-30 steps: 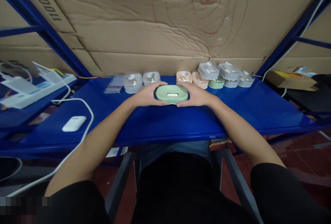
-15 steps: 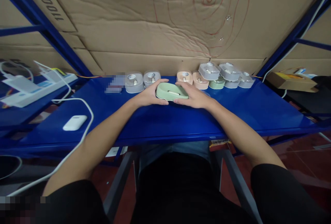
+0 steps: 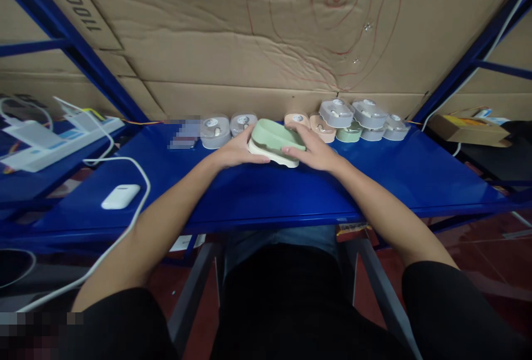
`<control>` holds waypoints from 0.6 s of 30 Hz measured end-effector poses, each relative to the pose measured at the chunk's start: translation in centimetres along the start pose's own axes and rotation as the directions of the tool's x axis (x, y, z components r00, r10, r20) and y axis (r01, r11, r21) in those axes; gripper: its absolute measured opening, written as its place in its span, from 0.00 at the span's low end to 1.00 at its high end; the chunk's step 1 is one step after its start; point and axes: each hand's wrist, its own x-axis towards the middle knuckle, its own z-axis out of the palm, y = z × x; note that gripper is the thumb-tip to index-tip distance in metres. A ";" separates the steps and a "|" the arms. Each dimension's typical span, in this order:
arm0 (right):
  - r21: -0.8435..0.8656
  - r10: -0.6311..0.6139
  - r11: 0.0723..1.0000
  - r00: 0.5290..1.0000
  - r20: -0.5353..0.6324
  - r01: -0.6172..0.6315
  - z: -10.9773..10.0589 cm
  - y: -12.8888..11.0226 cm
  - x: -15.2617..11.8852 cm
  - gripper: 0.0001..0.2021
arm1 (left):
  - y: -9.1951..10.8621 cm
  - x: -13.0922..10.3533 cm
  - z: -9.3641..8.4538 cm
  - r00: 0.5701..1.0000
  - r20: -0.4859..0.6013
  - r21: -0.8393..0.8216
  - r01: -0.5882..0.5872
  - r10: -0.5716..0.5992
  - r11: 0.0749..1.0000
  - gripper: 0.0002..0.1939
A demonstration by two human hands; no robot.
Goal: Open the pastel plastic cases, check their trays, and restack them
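Above the middle of the blue table, I hold a rounded two-part box that resembles a soap box. Its pale green tray (image 3: pixel 274 136) tilts up at the left, over a white base (image 3: pixel 272 155) that shows below it. My left hand (image 3: pixel 238 150) is closed around the left end, its thumb along the white base. On the other side, my right hand (image 3: pixel 313 149) grips the right end of the green tray, thumb at the near rim. The fingers behind the box are hidden.
Along the back of the blue table (image 3: pixel 266 199) stand grey boxes (image 3: pixel 215 132), peach boxes (image 3: pixel 323 130) and a green box (image 3: pixel 348 132), some stacked, with clear lids. A white earphone case (image 3: pixel 120 197) and a white cable (image 3: pixel 145 183) lie left, near a power strip (image 3: pixel 70 144).
The green tray has tilted up at its left and risen off the white base, which now shows beneath it. Both hands keep their grip at about the same place.
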 end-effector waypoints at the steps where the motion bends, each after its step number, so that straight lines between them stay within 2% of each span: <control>1: -0.005 0.002 1.000 1.000 -0.012 -0.002 -0.4 0.0 0.0 0.46 | -0.1 0.0 -0.2 1.000 -0.001 0.030 0.011 -0.011 0.999 0.64; 6: -0.121 0.084 0.990 0.995 0.049 -0.078 -2.8 -0.1 -0.2 0.46 | -1.3 0.0 -2.0 0.996 -0.008 0.259 0.087 -0.088 0.962 0.60; 8: -0.128 0.097 0.988 0.988 0.117 -0.082 -3.5 -0.5 -0.4 0.45 | -1.8 0.0 -2.6 0.994 -0.016 0.373 0.107 -0.109 0.922 0.59; 10: -0.076 0.077 0.995 0.969 0.235 -0.061 -3.9 -0.9 -0.5 0.47 | -2.0 -0.1 -2.9 0.992 -0.031 0.477 0.125 -0.125 0.870 0.59; 14: -0.032 0.024 0.999 0.901 0.432 -0.011 -3.1 -2.1 -0.6 0.52 | -1.9 0.0 -2.6 0.988 0.009 0.581 0.118 -0.152 0.806 0.55; 18: -0.109 0.004 0.993 0.881 0.472 0.054 -1.7 -2.5 -0.6 0.56 | -1.9 0.3 -2.2 0.991 0.031 0.601 0.088 -0.133 0.794 0.50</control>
